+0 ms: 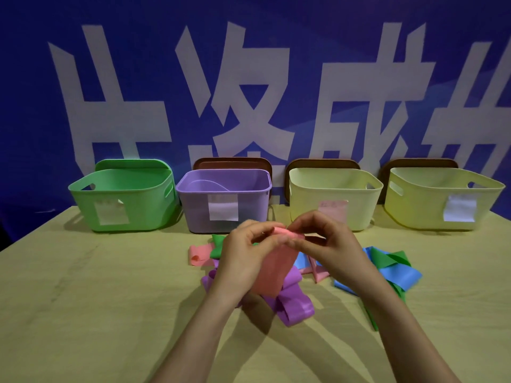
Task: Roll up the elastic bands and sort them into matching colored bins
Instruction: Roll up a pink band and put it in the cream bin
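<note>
Now, left hand (243, 252): pinches the rolled top of the pink band (276, 269), to hold the coil tight.
Right hand (329, 244): pinches the same roll's other end; the tail hangs above the pile.
Pile (293, 305): tangled pink, green, purple and blue bands on the table (83, 299); count unclear.
Bins: four behind, namely green bin (143, 214), purple bin (193, 214), pink-labelled cream bin (304, 214), white-labelled cream bin (414, 214).

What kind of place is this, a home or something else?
Probably a staged sorting station, not a home: a blue banner with huge white characters hangs behind the table, and a green bin, a purple bin and two pale yellow bins stand labelled in a row.
</note>
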The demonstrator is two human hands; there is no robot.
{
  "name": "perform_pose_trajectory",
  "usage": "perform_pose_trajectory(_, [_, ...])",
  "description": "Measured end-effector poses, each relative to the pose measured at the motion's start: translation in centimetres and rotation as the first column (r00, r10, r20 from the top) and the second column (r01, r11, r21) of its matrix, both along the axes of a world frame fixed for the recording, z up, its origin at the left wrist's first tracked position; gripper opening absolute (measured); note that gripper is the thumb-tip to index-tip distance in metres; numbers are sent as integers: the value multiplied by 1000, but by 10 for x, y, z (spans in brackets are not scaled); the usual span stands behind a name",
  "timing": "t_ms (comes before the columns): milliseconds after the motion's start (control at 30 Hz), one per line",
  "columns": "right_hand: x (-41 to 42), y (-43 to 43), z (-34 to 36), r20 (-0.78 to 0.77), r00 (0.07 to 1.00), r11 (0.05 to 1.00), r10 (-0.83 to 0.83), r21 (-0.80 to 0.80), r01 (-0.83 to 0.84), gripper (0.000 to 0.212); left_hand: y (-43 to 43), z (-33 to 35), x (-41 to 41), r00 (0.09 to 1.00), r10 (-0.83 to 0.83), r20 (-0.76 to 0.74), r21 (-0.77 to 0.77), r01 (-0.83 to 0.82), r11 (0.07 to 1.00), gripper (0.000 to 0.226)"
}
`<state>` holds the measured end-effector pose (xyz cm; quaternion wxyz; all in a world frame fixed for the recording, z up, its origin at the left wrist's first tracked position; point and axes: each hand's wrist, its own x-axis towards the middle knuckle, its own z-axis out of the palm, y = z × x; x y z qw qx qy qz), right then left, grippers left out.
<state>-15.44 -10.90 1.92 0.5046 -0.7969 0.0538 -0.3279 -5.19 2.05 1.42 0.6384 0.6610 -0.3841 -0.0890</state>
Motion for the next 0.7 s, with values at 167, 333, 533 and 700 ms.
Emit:
perform_pose_trajectory(167, [-2, -3, 3, -99, 995, 981, -17, -196, -3, 18, -2, 0, -2, 999, 11, -34, -55, -13, 998, 35])
perform_pose_trajectory(333, [1, -4, 3, -16, 999, 997, -42, -70, 40, 17, -3, -4, -5, 993, -29, -117, -14, 27, 1000, 10])
perform_pose_trajectory(533, [1, -3, 3, -22, 998, 998, -54, 19, 55, 16, -2, -4, -4, 1000, 17, 15, 19, -17, 1000, 6])
perform_pose_trajectory(700, [7, -2, -1, -22, 996, 996, -86, 18, 86, 22, -2, -3, -14, 998, 66, 10, -16, -66, 998, 6])
